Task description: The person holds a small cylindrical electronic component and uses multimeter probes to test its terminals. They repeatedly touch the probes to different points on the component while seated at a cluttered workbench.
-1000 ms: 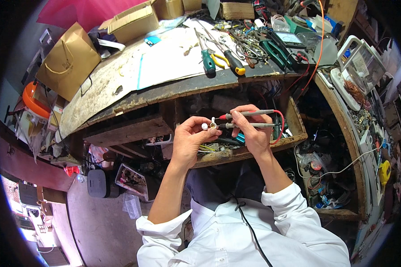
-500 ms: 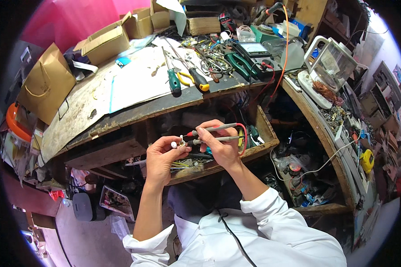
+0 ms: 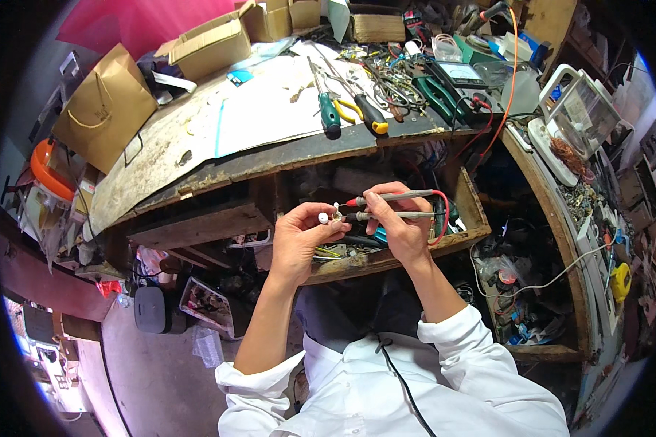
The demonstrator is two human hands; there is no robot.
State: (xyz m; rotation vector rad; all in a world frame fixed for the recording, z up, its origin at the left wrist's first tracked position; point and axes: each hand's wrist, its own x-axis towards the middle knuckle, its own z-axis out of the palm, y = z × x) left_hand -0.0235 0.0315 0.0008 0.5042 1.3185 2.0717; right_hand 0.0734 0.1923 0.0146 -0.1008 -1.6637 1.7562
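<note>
My left hand (image 3: pixel 296 239) pinches a small part with a white round end (image 3: pixel 323 218) and a bit of metal between thumb and fingers, over the open drawer. Two test probes are gripped in my right hand (image 3: pixel 403 231), one above the other like chopsticks. The red-tipped probe (image 3: pixel 414 194) and the black-tipped probe (image 3: pixel 415 215) point left at the part. Their tips are close to its metal; whether both touch it I cannot tell. A red lead (image 3: pixel 445 213) loops down behind my right hand.
Behind the hands, the worn bench (image 3: pixel 160 175) carries a green-handled screwdriver (image 3: pixel 329 116), a black-and-yellow screwdriver (image 3: pixel 374 116), green-handled pliers (image 3: pixel 436 98) and an analog multimeter (image 3: pixel 461 74). The wooden drawer (image 3: pixel 444 240) holds tools. At right stands a clear jug-like container (image 3: pixel 582 109).
The view has shifted, so bench and hands sit further right and slightly higher in the picture. Both hands keep nearly the same pose, still holding the small part and the probes.
</note>
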